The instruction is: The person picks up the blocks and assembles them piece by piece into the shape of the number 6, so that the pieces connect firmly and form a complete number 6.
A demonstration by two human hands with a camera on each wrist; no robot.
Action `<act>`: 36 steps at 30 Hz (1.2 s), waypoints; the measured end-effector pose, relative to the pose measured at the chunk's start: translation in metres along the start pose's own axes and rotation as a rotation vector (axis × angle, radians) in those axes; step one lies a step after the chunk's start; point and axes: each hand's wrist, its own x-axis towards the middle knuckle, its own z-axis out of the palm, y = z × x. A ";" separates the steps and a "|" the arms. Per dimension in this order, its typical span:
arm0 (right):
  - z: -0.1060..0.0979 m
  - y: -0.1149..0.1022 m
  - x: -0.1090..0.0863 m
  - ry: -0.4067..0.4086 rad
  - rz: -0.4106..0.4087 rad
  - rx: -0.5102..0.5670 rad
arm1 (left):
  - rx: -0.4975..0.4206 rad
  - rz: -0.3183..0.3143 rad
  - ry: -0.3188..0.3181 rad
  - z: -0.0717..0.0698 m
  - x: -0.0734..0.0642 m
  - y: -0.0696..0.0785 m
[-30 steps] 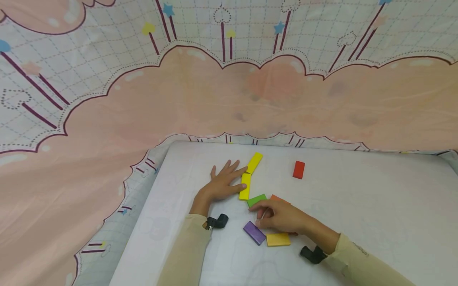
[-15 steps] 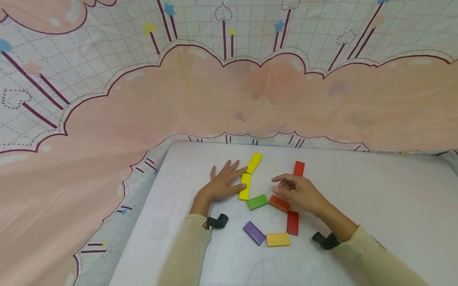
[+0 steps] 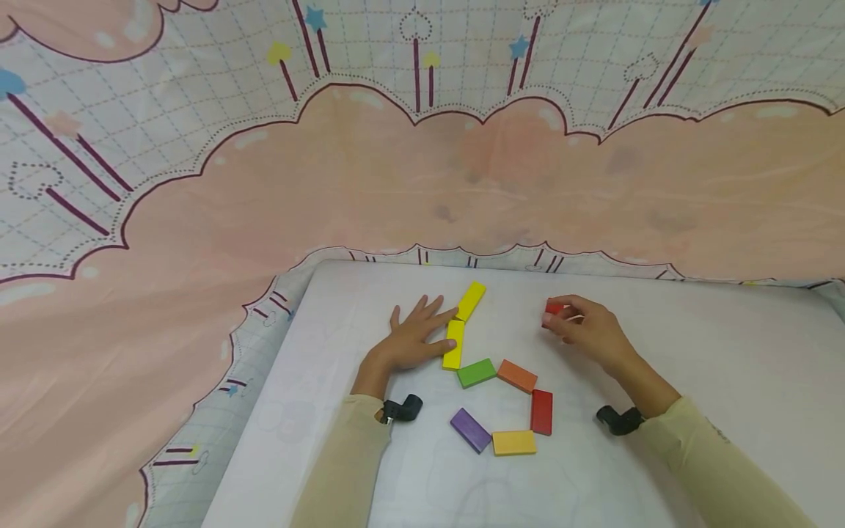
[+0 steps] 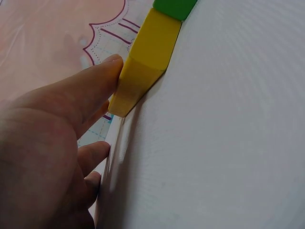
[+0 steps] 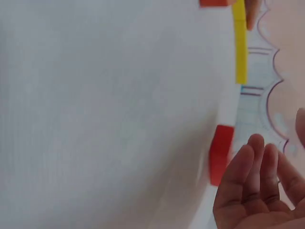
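Observation:
My left hand (image 3: 411, 340) lies spread on the table, its thumb on the lower yellow block (image 3: 452, 358) and its index fingertip at the joint with the upper yellow block (image 3: 472, 301). In the left wrist view, the digit beside the yellow block (image 4: 150, 45) is straight. My right hand (image 3: 597, 334) is at a lone red block (image 3: 553, 306), which its fingers partly cover. The right wrist view has the red block (image 5: 220, 155) just past the loosely bent fingers (image 5: 236, 174), with the thumb held apart; no grip shows.
From the yellow pair, a curved line runs through a green block (image 3: 477, 373), an orange block (image 3: 517, 375), a second red block (image 3: 541, 412), an amber block (image 3: 515, 443) and a purple block (image 3: 471, 430). All lie on a white table (image 3: 693, 367) before a patterned cloth (image 3: 370, 191).
My right hand has moved from over the green and orange blocks, up and right to the lone red block, uncovering the curved line. My left hand stays in place.

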 end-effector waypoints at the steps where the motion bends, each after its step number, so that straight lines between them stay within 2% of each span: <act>1: -0.001 0.001 0.001 0.006 0.016 -0.007 | 0.000 0.000 0.001 0.000 0.000 0.000; 6: -0.004 0.007 0.010 0.028 0.117 -0.047 | 0.002 0.003 0.003 0.000 0.000 0.000; 11: -0.006 0.013 0.018 0.021 0.165 -0.063 | 0.008 0.006 0.001 0.000 -0.001 0.000; 16: -0.005 0.014 0.023 -0.007 0.187 -0.071 | 0.007 0.001 -0.003 -0.001 -0.001 0.000; 29: -0.001 0.016 0.026 -0.052 0.197 -0.178 | 0.008 0.007 -0.010 -0.001 -0.002 -0.001; 36: 0.000 0.014 0.023 -0.045 0.194 -0.120 | 0.011 0.013 -0.007 0.000 -0.003 -0.002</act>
